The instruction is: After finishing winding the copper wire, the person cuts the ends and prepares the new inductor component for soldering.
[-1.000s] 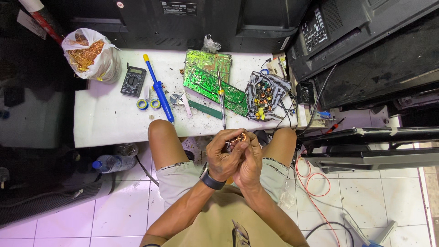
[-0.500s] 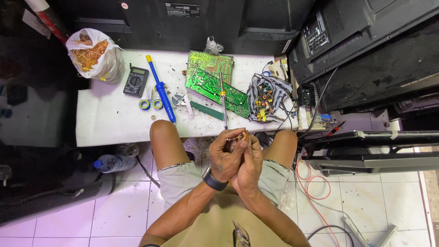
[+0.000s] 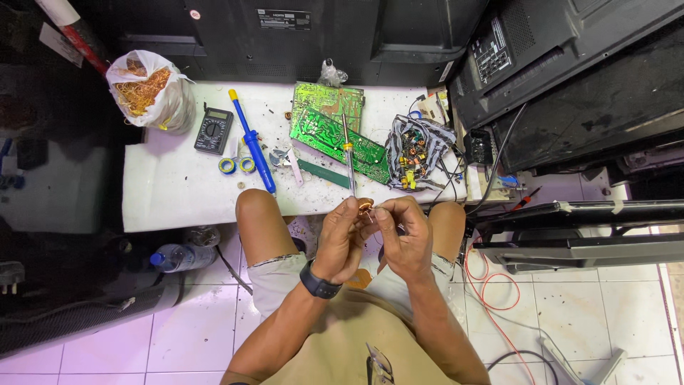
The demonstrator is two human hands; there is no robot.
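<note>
While both hands are raised together above the knees, the left hand (image 3: 342, 239) and the right hand (image 3: 402, 239) pinch with closed fingers (image 3: 354, 212) a small copper coil (image 3: 365, 206), which sits between the fingertips just before the near edge of the white table (image 3: 171, 192). Beyond the fingers lie a soldering iron (image 3: 348, 153) across a green circuit board (image 3: 329, 132) and an opened cloth bundle (image 3: 417, 153) holding small coloured parts. Far to the left of them stands a white plastic bag (image 3: 151, 89) full of copper wire.
</note>
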